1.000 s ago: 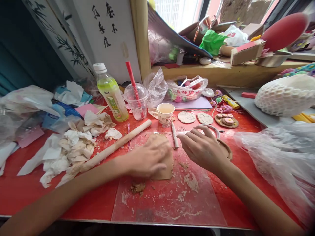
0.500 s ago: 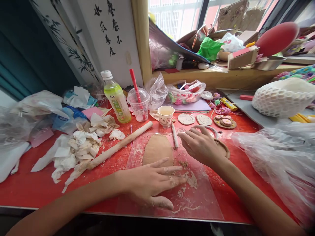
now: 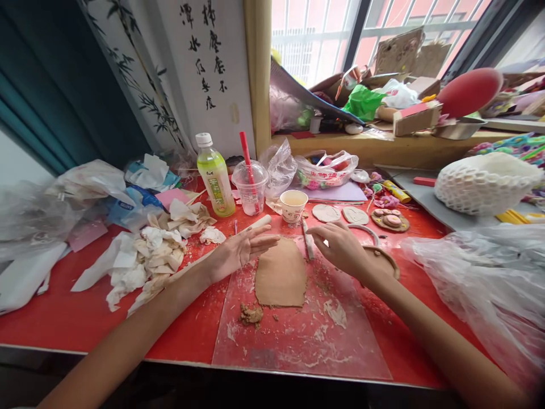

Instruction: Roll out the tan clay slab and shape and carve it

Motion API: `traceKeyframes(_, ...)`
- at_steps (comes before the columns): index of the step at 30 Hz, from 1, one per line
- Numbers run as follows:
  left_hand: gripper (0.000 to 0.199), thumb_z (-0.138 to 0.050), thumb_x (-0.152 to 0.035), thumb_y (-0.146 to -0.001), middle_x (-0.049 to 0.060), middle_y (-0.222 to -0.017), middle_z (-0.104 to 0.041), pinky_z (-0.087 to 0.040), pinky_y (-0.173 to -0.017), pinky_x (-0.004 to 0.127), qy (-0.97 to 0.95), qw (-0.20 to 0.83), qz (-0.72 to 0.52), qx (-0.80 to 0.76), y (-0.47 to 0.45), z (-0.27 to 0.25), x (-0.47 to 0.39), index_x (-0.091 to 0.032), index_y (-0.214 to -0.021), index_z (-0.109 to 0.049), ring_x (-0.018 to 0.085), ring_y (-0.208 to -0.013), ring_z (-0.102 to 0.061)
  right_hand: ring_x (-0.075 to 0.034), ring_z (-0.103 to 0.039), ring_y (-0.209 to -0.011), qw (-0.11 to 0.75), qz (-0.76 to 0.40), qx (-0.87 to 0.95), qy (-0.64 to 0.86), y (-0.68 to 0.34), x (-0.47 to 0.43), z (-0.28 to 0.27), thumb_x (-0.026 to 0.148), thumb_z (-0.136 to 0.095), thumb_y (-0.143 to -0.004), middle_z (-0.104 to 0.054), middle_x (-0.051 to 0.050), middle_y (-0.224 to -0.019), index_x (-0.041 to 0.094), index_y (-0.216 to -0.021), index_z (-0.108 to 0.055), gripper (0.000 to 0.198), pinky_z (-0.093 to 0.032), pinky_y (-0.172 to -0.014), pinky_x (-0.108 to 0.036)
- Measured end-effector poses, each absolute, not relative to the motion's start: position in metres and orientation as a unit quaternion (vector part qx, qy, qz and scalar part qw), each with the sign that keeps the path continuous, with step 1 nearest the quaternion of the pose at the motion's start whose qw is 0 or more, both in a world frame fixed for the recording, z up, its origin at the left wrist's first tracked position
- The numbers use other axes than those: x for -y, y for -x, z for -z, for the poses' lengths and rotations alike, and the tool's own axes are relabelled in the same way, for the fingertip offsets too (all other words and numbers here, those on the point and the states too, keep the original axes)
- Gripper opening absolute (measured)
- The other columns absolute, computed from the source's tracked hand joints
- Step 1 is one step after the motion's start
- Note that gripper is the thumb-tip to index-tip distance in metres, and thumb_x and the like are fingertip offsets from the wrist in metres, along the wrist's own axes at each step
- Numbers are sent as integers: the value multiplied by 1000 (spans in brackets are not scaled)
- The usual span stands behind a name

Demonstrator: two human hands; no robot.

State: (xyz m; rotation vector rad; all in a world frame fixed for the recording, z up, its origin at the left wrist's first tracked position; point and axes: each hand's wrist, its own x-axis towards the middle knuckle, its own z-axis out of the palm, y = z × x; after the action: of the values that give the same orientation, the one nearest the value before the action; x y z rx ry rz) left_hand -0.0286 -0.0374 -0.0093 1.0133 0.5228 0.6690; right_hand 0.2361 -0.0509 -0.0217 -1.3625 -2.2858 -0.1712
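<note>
Left fingers extended, slightly parted, nothing between them; left hand (image 3: 233, 258) raised in front of the rolling pin (image 3: 259, 221), palm partly turned up, fingertips pointing right across the upper left corner of the slab (image 3: 281, 275); right fingers half bent, tips just beside the stick (image 3: 308, 243); undersides hidden, so cannot tell whether they touch or pinch anything; right hand (image 3: 344, 250) knuckles up, wrist bent, forearm running down to the lower right; slab lies flat on the clear mat (image 3: 293, 346), between the hands; crumbly lump (image 3: 251, 314) near its lower left corner; coil (image 3: 393, 263) beside the right forearm; cup (image 3: 293, 211) upright beyond the slab, two pale discs (image 3: 326, 213) to its right; all on the red table (image 3: 42, 324). Against half a second ago: left hand then palm down, fingers spread, over the slab's near end and the mat; now higher and farther left, palm showing; slab's near edge and the lump now uncovered; right hand's pose nearly the same, fingers still bent by the stick.
</note>
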Motion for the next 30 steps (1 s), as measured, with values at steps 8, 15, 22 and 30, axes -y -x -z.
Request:
traceKeyframes(8, 44, -73, -18, -70, -1, -76, -65, -39, -89, 23, -488, 679, -424, -347, 27, 18, 34, -15, -111, -57, 8, -79, -61, -17, -60, -67, 235, 71, 822, 514, -232, 38, 27, 19, -40, -87, -68, -4, -74, 16, -96, -63, 25, -36, -69, -29)
traceKeyframes(15, 47, -72, -25, -72, -1, -79, -62, -36, -92, 28, -518, 660, -419, -347, 24, 20, 40, -19, -115, -55, 13, -91, -58, -16, -57, -65, 171, 129, 848, 486, -232, 56, 35, 19, -37, -89, -67, -5, -76, 14, -90, -60, 23, -33, -67, -29)
traceKeyframes(22, 40, -68, -27, -76, 0, -86, -63, -35, -91, 30, -556, 630, -407, -359, 23, 28, 43, -22, -113, -53, 14, -93, -57, -13, -45, -43, 67, 95, 763, 636, -221, 64, 25, 43, -32, -91, -60, -3, -56, 19, -75, -54, 36, -14, -45, -27)
traceKeyframes(30, 36, -55, -34, -85, 5, -102, -61, -35, -96, 36, -566, 631, -425, -318, 21, 28, 46, -20, -117, -48, 19, -106, -54, -10, -34, -42, 10, 18, 776, 630, -218, 69, 19, 49, -32, -88, -55, -3, -56, 19, -62, -52, 45, -14, -45, -26)
